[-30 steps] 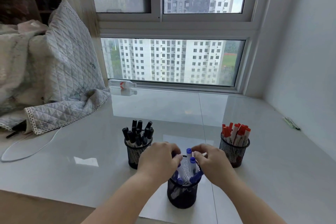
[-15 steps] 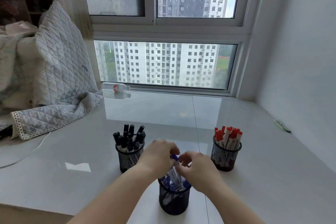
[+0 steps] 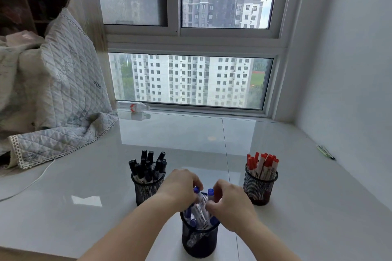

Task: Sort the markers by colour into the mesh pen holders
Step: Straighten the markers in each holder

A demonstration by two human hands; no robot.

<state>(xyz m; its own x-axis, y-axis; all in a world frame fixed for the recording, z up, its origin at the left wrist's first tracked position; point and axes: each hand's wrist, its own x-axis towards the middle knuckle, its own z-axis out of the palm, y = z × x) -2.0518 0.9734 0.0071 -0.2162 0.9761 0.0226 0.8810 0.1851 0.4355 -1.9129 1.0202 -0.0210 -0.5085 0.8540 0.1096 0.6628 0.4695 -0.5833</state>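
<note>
Now blue-capped markers [image 3: 199, 205], bunched upright in black mesh holder [image 3: 199, 241].

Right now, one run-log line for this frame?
stage: sorting blue | both hands on blue markers in near holder | black, red holders full

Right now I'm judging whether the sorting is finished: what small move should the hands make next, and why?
Probably let go and lift both hands clear. The left hand and right hand are both on the blue markers, which already stand in the nearest holder; no marker lies loose on the table.
</note>
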